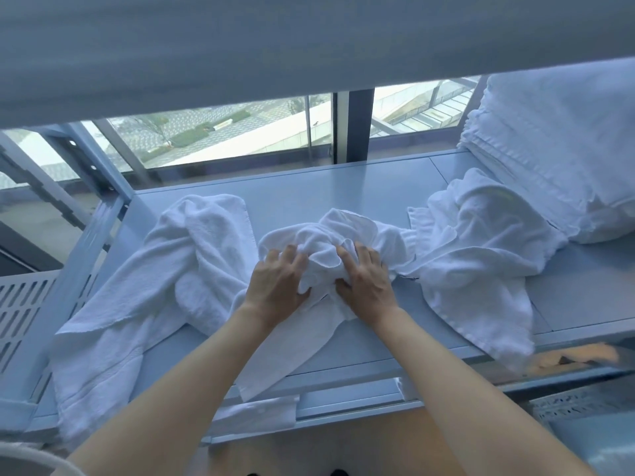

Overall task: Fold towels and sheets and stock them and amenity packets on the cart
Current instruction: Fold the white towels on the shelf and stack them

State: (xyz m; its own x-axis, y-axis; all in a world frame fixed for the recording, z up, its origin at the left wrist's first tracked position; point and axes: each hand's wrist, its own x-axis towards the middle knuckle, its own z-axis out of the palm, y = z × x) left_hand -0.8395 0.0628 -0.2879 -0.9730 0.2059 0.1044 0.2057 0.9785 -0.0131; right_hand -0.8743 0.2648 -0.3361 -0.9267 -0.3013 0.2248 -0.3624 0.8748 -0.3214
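Clearly little is done: both the left hand (pixel 279 282) and the right hand (pixel 365 282) grip with curled fingers the crumpled towel (pixel 338 235) mid-shelf (pixel 309 190), two others lying unfolded beside it.

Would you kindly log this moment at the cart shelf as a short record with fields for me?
Surface: grey cart shelf by a window
Middle towel: crumpled, unfolded, its lower end hanging over the front edge
Left hand: grips the middle towel's bunched cloth
Right hand: grips the same bunch
Left towel: loose, draped over the front edge
Right towel: loose, rumpled
Folded stack: white linen, far right
Amenity packets: none visible
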